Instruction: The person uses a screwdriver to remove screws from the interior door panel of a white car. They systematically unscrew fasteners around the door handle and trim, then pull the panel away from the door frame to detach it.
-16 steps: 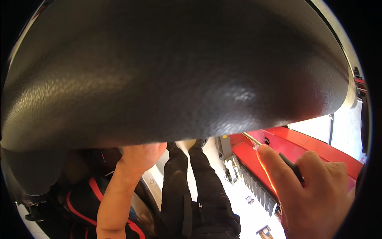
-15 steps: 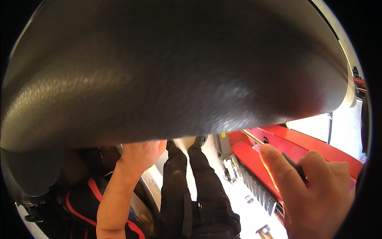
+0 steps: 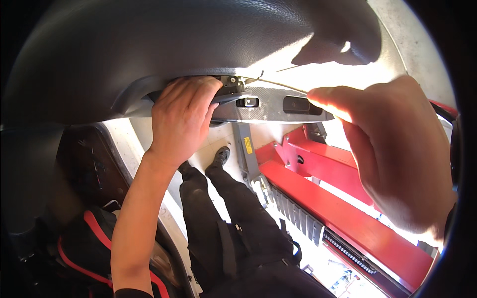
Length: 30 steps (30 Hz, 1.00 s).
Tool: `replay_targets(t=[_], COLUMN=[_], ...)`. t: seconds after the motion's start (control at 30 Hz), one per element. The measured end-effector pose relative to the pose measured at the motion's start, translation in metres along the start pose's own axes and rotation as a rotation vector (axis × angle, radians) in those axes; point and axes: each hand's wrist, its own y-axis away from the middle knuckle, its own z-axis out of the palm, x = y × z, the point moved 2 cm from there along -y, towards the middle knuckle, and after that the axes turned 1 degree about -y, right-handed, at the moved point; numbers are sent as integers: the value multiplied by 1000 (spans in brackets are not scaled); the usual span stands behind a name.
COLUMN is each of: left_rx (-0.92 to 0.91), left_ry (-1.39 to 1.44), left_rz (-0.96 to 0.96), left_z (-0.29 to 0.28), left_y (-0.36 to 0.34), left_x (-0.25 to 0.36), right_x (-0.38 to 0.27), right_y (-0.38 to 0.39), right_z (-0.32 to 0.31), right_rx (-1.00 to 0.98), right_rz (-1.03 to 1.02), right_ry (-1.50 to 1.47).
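Observation:
Along the lower edge of a dark grained car-door panel [image 3: 144, 44], my left hand [image 3: 181, 116] is closed on a black handle piece [image 3: 228, 98], its fingers curled up beside a small black fitting with screws [image 3: 233, 81]. My right hand [image 3: 387, 139] grips a tool with a long thin metal shaft [image 3: 278, 83]; its handle is hidden in the fist. The shaft reaches left toward the fitting; whether the tip touches it, I cannot tell. Just below the shaft is a carbon-patterned switch strip [image 3: 271, 99] with a switch and a dark oblong recess.
My black-clad legs [image 3: 233, 218] stand on a pale tiled floor [image 3: 203, 151]. To the right are red metal lift beams [image 3: 318, 203] and a grey post [image 3: 243, 149]. At the lower left is a black seat with red piping [image 3: 92, 226], beside a pale sill [image 3: 124, 149].
The view has shifted back from the panel, uncovering the fitting, handle piece and switch strip. Both hands sit higher in the picture, and my left fingers, mostly hidden before, now show.

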Motion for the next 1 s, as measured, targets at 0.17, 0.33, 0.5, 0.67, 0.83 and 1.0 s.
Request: replay_targets(t=[0.17,0.33,0.5,0.67,0.83,1.0], left_rx=[26,40,63,91,109,143], left_ry=[-13,0,3,25,23,20], left_rz=[1,51,56,34,36,53], left_z=[-7,-1,0,-1,5,6], left_y=[7,10,12,14,14,16], left_x=[-9,-9,-13,-16,-17,-17], right_x=[-11,-23,-33,-20,-15,-16], right_y=[-36,-52,-64,-74,-68,-63], right_z=[-15,-29,-38,-30,-34,-31], right_rx=[-90,-220,-309,-416,-390,-338], right_rz=[-11,39,82,50,19,18], right_ry=[-48,-132,-68,8,-76,-124])
